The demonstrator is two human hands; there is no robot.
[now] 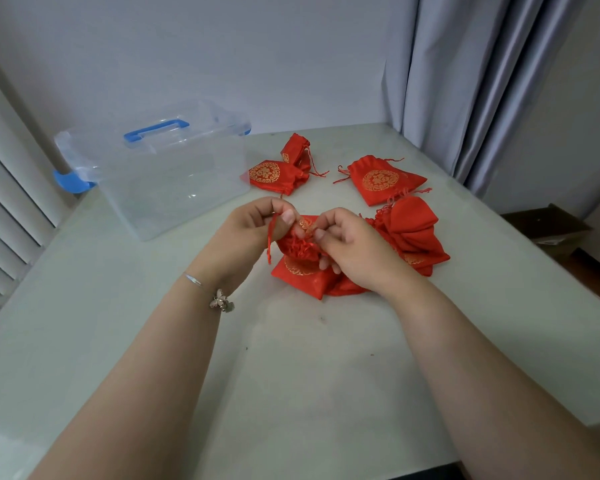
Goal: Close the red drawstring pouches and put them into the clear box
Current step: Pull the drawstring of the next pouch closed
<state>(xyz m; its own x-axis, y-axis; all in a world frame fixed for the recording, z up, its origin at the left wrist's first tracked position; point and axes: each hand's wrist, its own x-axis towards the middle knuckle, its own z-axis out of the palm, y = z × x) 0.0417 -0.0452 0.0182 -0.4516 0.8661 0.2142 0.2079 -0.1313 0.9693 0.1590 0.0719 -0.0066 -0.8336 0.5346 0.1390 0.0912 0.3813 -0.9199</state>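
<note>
Hands are working above the table (291,375): my left hand (253,226) is pinching a red cord, my right hand (350,247) is pinching the held pouch (297,245) at its gathered mouth, cinching it. Clear box (174,174) is waiting open, just left.

On the pale green desk (326,375) in front of me, the clear plastic box (174,181) sits at the far left. Its clear lid with the blue handle (156,129) lies just behind it. To the right of the box, two red drawstring pouches (281,169) lie touching each other, and farther right one flat red pouch (385,180) lies by itself. Nearer me, a heap of red pouches (409,233) lies right of centre. My left hand (250,226) and right hand (354,247) meet over the heap's near left end, with a gathered red pouch (297,245) between them. Grey curtains (465,81) hang behind the desk's far right corner, and a brown cardboard box (548,225) sits on the floor beyond the desk's right edge.
</note>
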